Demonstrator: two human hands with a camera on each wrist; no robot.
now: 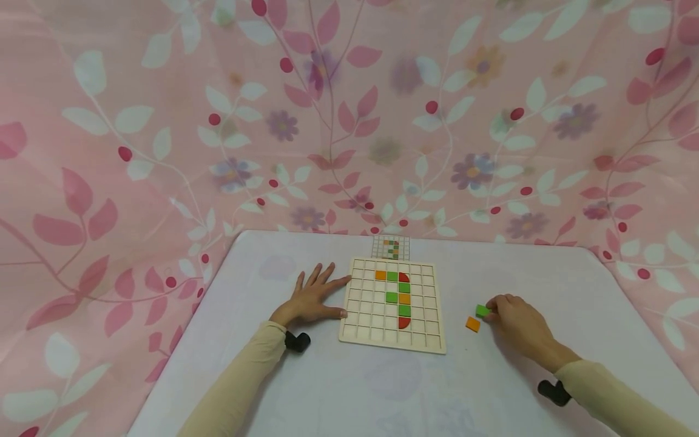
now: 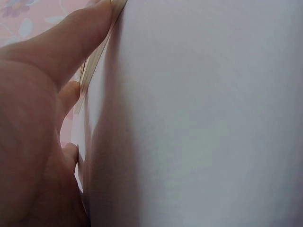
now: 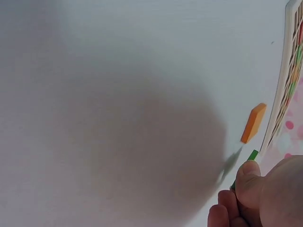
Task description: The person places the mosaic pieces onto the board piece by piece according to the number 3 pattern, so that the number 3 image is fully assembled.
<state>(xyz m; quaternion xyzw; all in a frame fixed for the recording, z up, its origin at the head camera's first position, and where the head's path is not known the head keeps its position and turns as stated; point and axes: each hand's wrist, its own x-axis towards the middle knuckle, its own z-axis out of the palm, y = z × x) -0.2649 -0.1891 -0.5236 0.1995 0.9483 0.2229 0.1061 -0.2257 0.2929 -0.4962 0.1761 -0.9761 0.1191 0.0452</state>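
Observation:
In the head view a pale wooden grid board lies on the table, with several green, orange and red tiles set in its squares. My left hand is spread flat beside it, thumb and index fingertip touching the board's left edge. To the right of the board, my right hand pinches a green square tile between thumb and fingers. The right wrist view shows this tile edge-on, just off the table, above its shadow. Close by lies a loose orange square tile.
Behind the board lies a small pattern card with a coloured grid like the board's. A white cloth covers the table. Pink floral fabric hangs along the back and sides.

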